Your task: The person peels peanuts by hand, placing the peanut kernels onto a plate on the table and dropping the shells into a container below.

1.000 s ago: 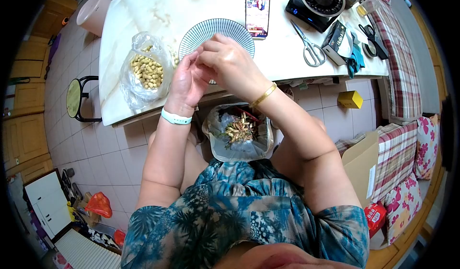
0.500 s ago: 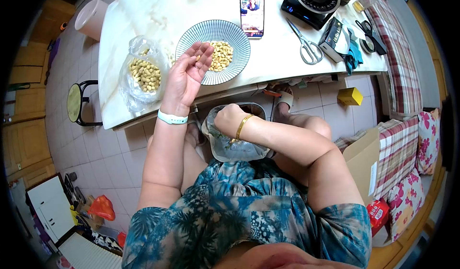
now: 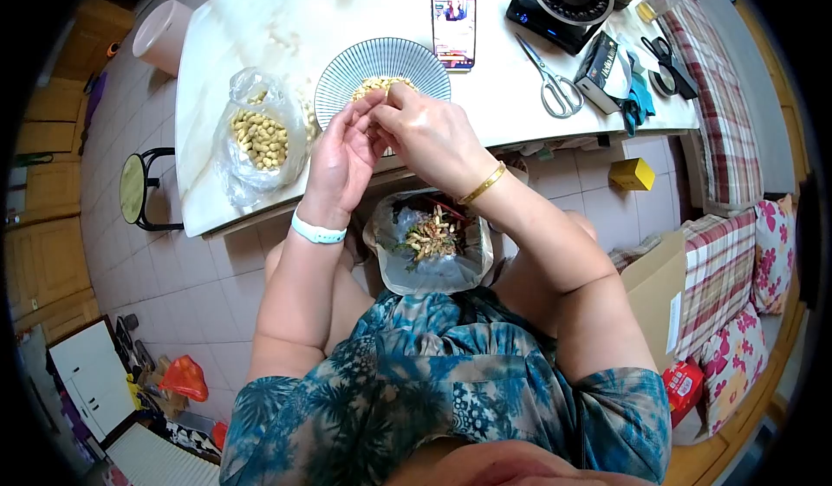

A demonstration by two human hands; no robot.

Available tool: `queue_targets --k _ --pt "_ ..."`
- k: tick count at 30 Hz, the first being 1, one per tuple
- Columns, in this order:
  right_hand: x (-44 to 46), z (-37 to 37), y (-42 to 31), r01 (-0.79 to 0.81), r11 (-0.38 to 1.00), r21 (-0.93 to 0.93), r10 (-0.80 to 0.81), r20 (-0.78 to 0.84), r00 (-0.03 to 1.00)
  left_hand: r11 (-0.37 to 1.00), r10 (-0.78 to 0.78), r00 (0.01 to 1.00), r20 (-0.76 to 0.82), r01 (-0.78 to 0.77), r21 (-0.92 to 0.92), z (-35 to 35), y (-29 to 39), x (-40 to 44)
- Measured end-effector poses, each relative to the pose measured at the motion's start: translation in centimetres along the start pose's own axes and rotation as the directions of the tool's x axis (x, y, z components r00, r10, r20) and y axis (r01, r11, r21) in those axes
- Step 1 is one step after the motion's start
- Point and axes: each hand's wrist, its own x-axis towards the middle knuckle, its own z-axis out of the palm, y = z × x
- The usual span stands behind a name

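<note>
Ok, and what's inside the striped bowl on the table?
Pale shelled peanuts lie inside the striped bowl, visible beyond the fingertips. The left hand and right hand cover much of the nearer part, so its contents there can't be seen.

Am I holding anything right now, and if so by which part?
I can't tell: your bare left hand, wearing a pale mint wristband, and bare right hand, wearing a shiny gold bangle, are close together, hiding whatever may be between them.
</note>
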Motion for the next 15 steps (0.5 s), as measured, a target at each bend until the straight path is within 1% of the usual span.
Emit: queue_targets --k 2,5,9,11,12,14,15 --pt "-0.5 0.5 0.7 -0.005 0.998 -0.062 0.008 0.048 0.999 0.999 -0.037 0.997 0.064 0.038 -0.006 0.1 -0.3 -0.4" --pt "-0.7 0.5 0.4 -0.008 1.000 -0.026 0.009 0.076 0.997 0.996 -0.069 0.994 0.086 0.073 -0.046 -0.5 -0.7 -0.6" --pt "-0.2 0.1 0.0 0.001 1.000 -0.029 0.003 0.125 0.992 0.999 -0.051 0.997 0.056 0.052 -0.013 0.4 -0.6 -1.1" --pt "-0.1 0.1 -0.1 -0.035 0.999 0.014 0.033 0.113 0.993 1.000 -0.025 1.000 0.004 0.025 -0.008 1.1 -0.6 -1.4" --pt "0.1 -0.3 -0.3 -0.035 0.999 0.013 0.033 0.114 0.993 1.000 -0.025 1.000 0.004 0.025 -0.009 0.8 -0.7 -1.4" --pt "0.9 -2.1 -0.6 -0.003 0.993 0.117 -0.009 0.103 0.995 0.998 -0.012 0.997 0.082 0.006 0.069 -0.2 -1.1 -1.6" --pt "1.2 -3.2 -0.9 0.000 0.993 0.117 -0.012 0.105 0.994 0.998 -0.009 0.997 0.081 0.004 0.067 -0.1 -1.3 -2.3"
